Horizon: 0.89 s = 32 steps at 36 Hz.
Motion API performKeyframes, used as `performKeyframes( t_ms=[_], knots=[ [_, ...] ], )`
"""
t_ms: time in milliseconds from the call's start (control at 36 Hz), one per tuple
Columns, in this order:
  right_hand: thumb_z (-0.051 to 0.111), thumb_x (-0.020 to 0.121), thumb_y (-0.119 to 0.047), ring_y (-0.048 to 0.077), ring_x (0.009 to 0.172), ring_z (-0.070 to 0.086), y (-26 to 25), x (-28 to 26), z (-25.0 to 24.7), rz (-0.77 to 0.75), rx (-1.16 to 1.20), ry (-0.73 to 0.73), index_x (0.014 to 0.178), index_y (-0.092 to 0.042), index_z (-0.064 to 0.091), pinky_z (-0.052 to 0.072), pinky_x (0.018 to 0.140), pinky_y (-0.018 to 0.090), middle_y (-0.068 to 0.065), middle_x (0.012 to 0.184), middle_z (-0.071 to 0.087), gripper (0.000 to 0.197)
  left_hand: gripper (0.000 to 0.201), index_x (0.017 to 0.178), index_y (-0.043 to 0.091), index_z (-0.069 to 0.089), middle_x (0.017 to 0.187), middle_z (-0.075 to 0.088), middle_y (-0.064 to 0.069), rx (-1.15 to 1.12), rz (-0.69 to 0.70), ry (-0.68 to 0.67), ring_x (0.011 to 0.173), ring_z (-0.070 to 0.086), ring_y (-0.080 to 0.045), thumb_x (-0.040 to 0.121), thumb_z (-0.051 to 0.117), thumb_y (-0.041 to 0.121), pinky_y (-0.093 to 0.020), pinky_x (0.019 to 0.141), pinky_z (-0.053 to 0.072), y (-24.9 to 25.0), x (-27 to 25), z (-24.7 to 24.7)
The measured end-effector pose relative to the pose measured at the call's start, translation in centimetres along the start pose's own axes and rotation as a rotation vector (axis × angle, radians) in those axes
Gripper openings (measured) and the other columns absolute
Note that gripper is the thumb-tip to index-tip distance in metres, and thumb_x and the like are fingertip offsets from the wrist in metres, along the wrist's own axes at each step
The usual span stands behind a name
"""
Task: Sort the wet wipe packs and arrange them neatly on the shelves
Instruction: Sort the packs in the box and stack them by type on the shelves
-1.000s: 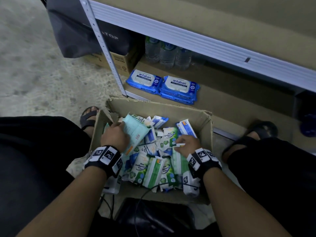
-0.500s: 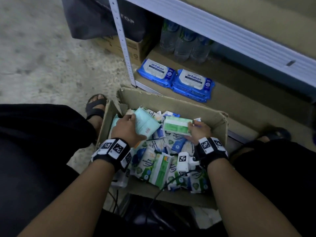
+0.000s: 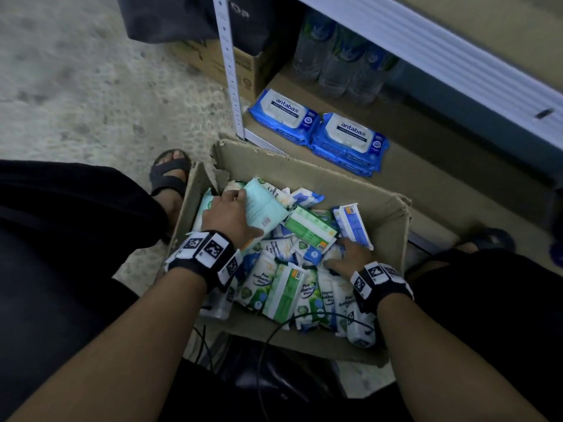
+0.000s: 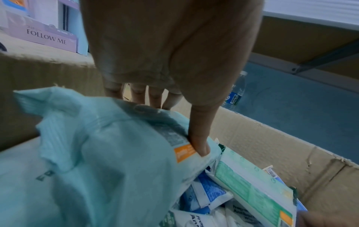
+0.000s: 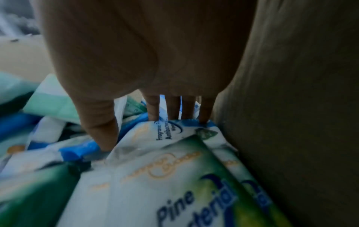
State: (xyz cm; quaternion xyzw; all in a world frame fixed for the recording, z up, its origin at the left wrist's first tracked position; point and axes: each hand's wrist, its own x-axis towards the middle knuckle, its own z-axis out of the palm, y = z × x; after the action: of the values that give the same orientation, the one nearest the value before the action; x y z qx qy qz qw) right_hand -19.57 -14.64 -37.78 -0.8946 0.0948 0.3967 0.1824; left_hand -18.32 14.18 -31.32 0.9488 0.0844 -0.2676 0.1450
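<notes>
An open cardboard box (image 3: 304, 166) on the floor holds several mixed wet wipe packs. My left hand (image 3: 228, 214) grips a pale teal pack (image 3: 263, 208) at the box's far left; in the left wrist view my left hand (image 4: 172, 122) has its thumb pressed on the teal pack (image 4: 97, 153) and the fingers behind it. My right hand (image 3: 347, 257) is low at the box's right wall. In the right wrist view my right hand (image 5: 139, 130) pinches a white-and-blue pack (image 5: 165, 138) between thumb and fingers. A green pack (image 3: 310, 228) lies loose on the pile.
Two stacks of blue antabax packs (image 3: 283, 117) (image 3: 350, 138) lie on the low shelf board beyond the box, with water bottles (image 3: 335, 65) behind them. A white shelf post (image 3: 228, 71) stands at the left, beside a brown carton (image 3: 207, 59). My sandalled foot (image 3: 169, 178) flanks the box.
My right hand has let the green pack drop onto the pile and gone down to the box's right side. My left hand still holds the teal pack.
</notes>
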Motion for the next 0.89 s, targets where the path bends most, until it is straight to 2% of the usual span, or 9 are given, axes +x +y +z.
performKeyframes(
  t_ms=[139,222,306,444,528,639,694,778,889],
  knots=[
    [0.068,0.068,-0.064,0.034,0.136,0.036,0.2,-0.2,-0.3,0.015,-0.278,0.015,0.142,-0.033,0.042,0.031,0.111,0.054,0.002,0.145,0.043,0.085,0.099,0.152,0.014,0.022,0.154,0.028,-0.010,-0.006,-0.004,0.003,0.136,0.032,-0.035,0.078,0.073,0.055,-0.050,0.107,0.037,0.1,-0.1,0.0],
    [0.071,0.076,-0.055,0.034,0.125,0.047,0.4,-0.2,-0.8,0.014,-0.282,0.083,0.126,-0.028,0.059,0.041,0.104,0.047,0.003,0.133,0.055,0.058,0.098,0.151,0.014,0.024,0.153,0.029,-0.009,-0.010,-0.010,0.004,0.135,0.033,-0.034,0.077,0.074,0.054,-0.050,0.106,0.038,0.2,-0.1,0.1],
    [0.069,0.080,-0.048,0.034,0.113,0.056,0.2,-0.3,-1.5,0.034,-0.182,0.158,0.117,-0.019,0.064,0.051,0.094,0.042,0.009,0.123,0.060,0.047,0.098,0.151,0.014,0.024,0.153,0.029,-0.009,-0.009,-0.016,0.002,0.135,0.033,-0.034,0.077,0.075,0.053,-0.050,0.106,0.038,0.3,-0.1,0.0],
    [0.073,0.082,-0.020,0.040,0.110,0.051,-1.0,-0.6,-2.7,-0.005,0.005,0.543,0.119,-0.007,0.054,0.045,0.091,0.042,0.019,0.124,0.049,0.044,0.098,0.151,0.015,0.023,0.153,0.029,-0.009,-0.002,-0.023,0.005,0.135,0.032,-0.034,0.077,0.075,0.053,-0.051,0.107,0.037,0.5,-0.2,0.0],
    [0.078,0.076,-0.012,0.036,0.103,0.051,-1.3,-1.4,-3.6,-0.027,0.064,0.702,0.102,-0.011,0.053,0.043,0.083,0.039,0.016,0.116,0.050,0.036,0.098,0.151,0.016,0.023,0.153,0.029,-0.008,0.007,-0.030,0.008,0.136,0.031,-0.034,0.077,0.075,0.053,-0.051,0.106,0.037,0.5,-0.3,-0.1],
    [0.070,0.083,-0.019,0.025,0.085,0.065,-1.9,-1.6,-3.5,-0.025,0.157,0.453,0.077,-0.020,0.060,0.047,0.072,0.024,0.006,0.088,0.069,0.012,0.098,0.151,0.016,0.023,0.153,0.029,-0.008,0.005,-0.035,0.007,0.136,0.031,-0.034,0.076,0.075,0.053,-0.051,0.106,0.037,0.7,-0.4,-0.1],
    [0.068,0.083,-0.017,0.024,0.091,0.066,-2.2,-1.6,-2.8,-0.059,0.252,0.431,0.088,-0.017,0.067,0.045,0.077,0.020,0.005,0.092,0.071,0.005,0.098,0.151,0.016,0.023,0.153,0.029,-0.008,0.005,-0.039,0.007,0.136,0.031,-0.034,0.077,0.075,0.053,-0.051,0.106,0.037,0.7,-0.5,-0.1],
    [0.069,0.083,-0.026,0.022,0.101,0.062,-3.2,-1.7,-1.6,-0.106,0.284,0.314,0.115,-0.017,0.061,0.048,0.088,0.029,0.002,0.112,0.066,0.034,0.097,0.151,0.017,0.023,0.153,0.029,-0.008,0.003,-0.037,0.007,0.136,0.030,-0.034,0.077,0.075,0.053,-0.051,0.105,0.038,0.7,-0.5,-0.1],
    [0.080,0.073,-0.033,0.027,0.102,0.060,-4.4,-1.8,0.2,-0.132,0.227,0.189,0.129,-0.021,0.038,0.051,0.083,0.036,0.006,0.122,0.057,0.071,0.096,0.151,0.017,0.023,0.153,0.028,-0.007,0.002,-0.040,0.013,0.136,0.029,-0.033,0.077,0.074,0.053,-0.051,0.104,0.037,0.7,-0.7,-0.1]
  ],
)
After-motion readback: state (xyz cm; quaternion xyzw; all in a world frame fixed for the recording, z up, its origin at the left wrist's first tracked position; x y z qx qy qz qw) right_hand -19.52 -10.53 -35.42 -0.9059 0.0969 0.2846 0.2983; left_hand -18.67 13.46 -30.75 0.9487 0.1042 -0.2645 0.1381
